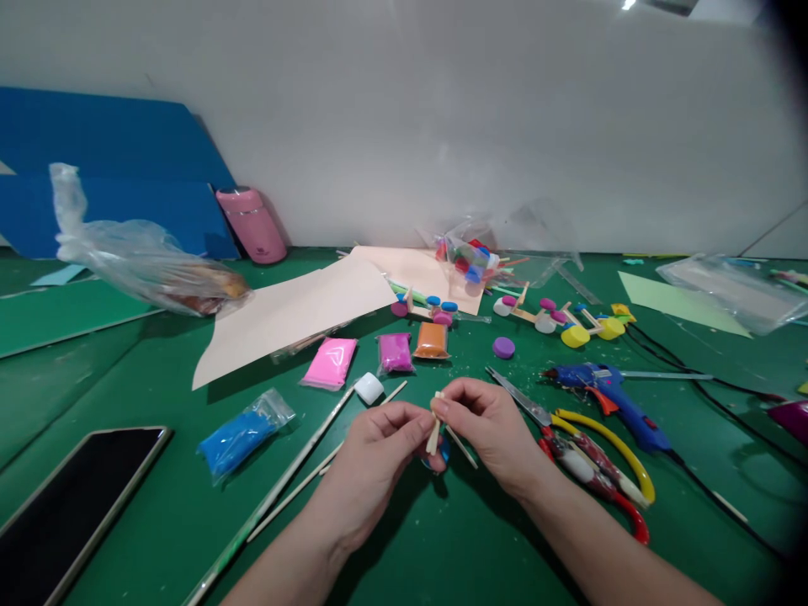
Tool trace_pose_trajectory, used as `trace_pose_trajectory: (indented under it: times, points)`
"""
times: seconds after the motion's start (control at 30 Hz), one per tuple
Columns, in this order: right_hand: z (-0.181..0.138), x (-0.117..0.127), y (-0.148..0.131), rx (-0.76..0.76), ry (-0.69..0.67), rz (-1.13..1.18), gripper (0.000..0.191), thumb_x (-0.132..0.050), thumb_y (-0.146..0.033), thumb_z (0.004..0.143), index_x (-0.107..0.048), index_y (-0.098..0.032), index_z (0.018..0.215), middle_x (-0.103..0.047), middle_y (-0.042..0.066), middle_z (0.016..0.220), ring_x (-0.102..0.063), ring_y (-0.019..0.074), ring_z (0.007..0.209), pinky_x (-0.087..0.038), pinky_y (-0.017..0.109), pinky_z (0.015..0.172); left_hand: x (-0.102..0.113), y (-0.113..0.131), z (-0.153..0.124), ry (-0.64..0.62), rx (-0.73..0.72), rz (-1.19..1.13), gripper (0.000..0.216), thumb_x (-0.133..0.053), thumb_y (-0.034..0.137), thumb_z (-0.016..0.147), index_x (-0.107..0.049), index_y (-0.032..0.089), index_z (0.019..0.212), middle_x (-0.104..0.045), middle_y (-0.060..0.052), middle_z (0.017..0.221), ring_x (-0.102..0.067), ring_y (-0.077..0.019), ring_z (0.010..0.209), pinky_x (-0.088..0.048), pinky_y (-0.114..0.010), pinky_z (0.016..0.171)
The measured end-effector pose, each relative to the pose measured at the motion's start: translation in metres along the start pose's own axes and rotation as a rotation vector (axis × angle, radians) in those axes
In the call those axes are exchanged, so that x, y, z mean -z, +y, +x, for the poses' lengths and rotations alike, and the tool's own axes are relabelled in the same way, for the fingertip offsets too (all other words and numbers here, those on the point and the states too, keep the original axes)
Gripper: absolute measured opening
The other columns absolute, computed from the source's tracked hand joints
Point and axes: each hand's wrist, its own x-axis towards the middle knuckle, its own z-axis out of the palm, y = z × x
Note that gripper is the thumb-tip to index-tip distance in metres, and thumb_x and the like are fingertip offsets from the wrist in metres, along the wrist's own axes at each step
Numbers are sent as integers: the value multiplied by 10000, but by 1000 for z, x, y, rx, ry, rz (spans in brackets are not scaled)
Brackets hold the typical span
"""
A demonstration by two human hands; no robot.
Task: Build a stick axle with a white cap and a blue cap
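Note:
My left hand (375, 459) and my right hand (486, 425) meet over the green table, both closed in a pinch. Between their fingertips is a short pale wooden stick (433, 439), apparently more than one piece together; the fingers partly cover it. A round blue thing (444, 454), partly hidden, shows under the left fingers, and I cannot tell if it is held. Another thin stick (462, 446) slants below my right hand. Left of the hands lie long sticks (294, 497) and a white square lump (369, 388).
Scissors (534, 408), pliers (593, 471) and a blue glue gun (622, 400) with its cord lie at right. Clay packets (330, 362), a phone (82, 505), paper (296, 316) and small wheeled models (426, 310) surround the work area. A pink flask (252, 225) leans against the wall.

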Motion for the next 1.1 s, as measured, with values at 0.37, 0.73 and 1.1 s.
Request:
trace_pose_trajectory:
  times: [0.37, 0.73, 1.1]
  points:
    - [1, 4, 2, 49, -15, -51, 175, -629, -301, 722, -583, -148, 652, -564, -35, 558, -506, 80, 503, -388, 196, 492, 2, 2, -1, 60, -46, 141, 150, -562, 246, 775, -582, 144, 667, -578, 11, 527, -514, -108, 539, -380, -239, 583]
    - [-1, 23, -17, 61, -7, -329, 180, -558, -305, 753, -530, -165, 643, -451, -54, 537, -390, 68, 474, -320, 180, 443, 4, 1, 2, 92, -60, 126, 144, -557, 224, 766, -550, 141, 649, -557, 11, 538, -507, -108, 538, -374, -234, 555]
    - [-30, 16, -19, 102, -452, -1281, 87, -630, -224, 652, -604, -188, 577, -581, -25, 513, -469, 107, 480, -223, 212, 434, 8, 1, 6, 167, -122, 75, 125, -601, 204, 729, -550, 141, 634, -521, 39, 531, -440, -64, 478, -342, -193, 500]
